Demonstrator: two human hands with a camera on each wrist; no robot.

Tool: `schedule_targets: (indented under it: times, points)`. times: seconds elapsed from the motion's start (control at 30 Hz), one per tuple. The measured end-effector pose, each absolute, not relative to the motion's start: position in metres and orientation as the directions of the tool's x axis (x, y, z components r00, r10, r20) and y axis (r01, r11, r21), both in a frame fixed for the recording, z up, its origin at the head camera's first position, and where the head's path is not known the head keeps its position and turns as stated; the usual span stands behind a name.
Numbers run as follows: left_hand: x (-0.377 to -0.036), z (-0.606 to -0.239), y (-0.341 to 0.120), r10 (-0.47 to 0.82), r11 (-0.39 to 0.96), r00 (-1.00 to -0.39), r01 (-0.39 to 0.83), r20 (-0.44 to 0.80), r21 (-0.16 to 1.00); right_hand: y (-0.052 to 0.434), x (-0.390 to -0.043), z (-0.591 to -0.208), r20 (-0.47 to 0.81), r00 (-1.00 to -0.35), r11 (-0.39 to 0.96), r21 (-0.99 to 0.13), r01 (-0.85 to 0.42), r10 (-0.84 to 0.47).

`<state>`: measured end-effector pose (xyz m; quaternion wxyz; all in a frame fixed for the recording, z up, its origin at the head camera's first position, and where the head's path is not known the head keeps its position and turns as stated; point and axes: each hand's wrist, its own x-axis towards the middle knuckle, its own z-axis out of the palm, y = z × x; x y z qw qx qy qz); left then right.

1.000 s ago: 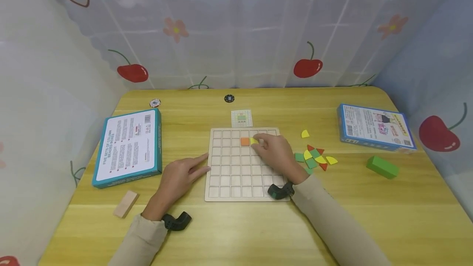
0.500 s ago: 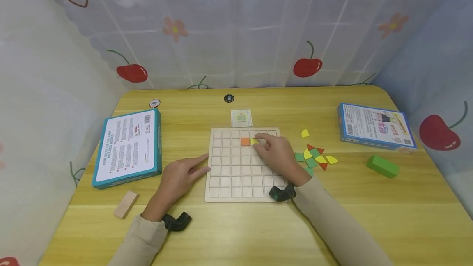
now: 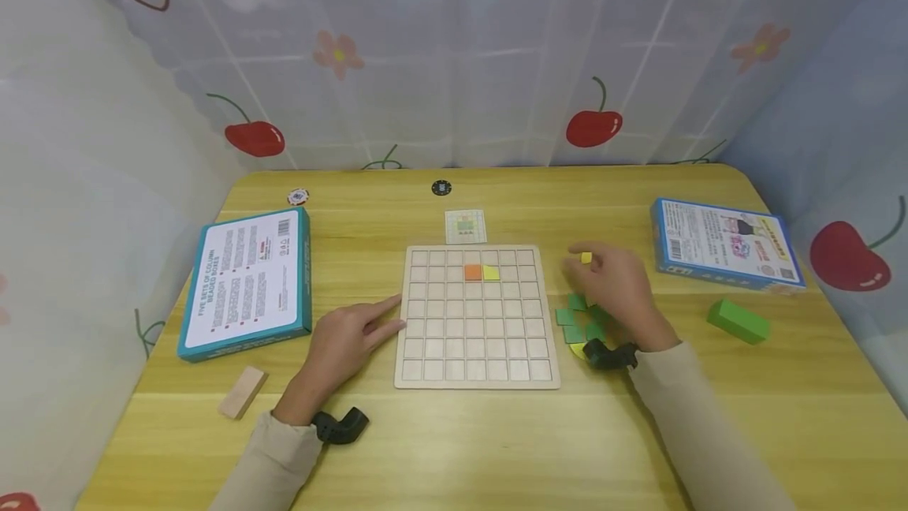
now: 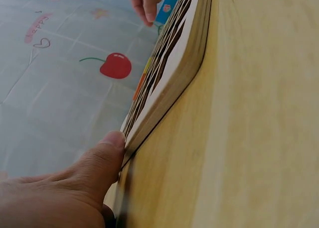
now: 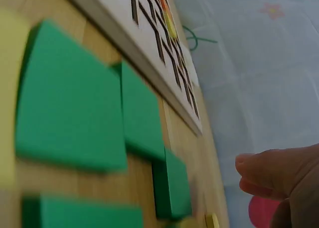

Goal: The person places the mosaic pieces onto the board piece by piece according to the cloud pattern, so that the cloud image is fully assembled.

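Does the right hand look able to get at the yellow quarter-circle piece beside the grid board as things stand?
Probably yes: the right hand hovers just by the yellow piece, fingertips nearly on it, with nothing between.

you have long beige sleeves on both arms, plain and unmarked, each ending at the wrist on your side of the grid board (image 3: 477, 314). strapped at the cuff of your left hand (image 3: 340, 345) is a small black elbow-shaped camera mount (image 3: 341, 425), matte and rounded, lying nearer you than the board's near left corner. your right hand (image 3: 615, 286) carries a matching black mount (image 3: 610, 355) at its wrist, just right of the board's near right corner; both hands are bare, without gloves or rings.
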<state>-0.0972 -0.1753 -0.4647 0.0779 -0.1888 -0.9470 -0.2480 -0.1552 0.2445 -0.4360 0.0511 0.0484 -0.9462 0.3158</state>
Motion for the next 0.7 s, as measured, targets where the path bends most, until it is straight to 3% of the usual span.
schedule_targets:
  times: [0.23, 0.47, 0.7]
  points:
    - [-0.096, -0.464, -0.177, 0.313, 0.801, -0.918, 0.393, 0.244, 0.451, 0.278, -0.152, -0.434, 0.052, -0.995, 0.844, -0.535, 0.041, 0.082]
    - [-0.095, -0.466, -0.177, 0.304, 0.806, -0.926, 0.375, 0.223, 0.457, 0.274, -0.155, -0.437, 0.031, -0.994, 0.839, -0.539, 0.068, 0.101]
    - [-0.097, -0.467, -0.176, 0.320, 0.802, -0.918, 0.393, 0.233, 0.449, 0.270, -0.152, -0.442, 0.086, -0.993, 0.880, -0.475, 0.026, 0.076]
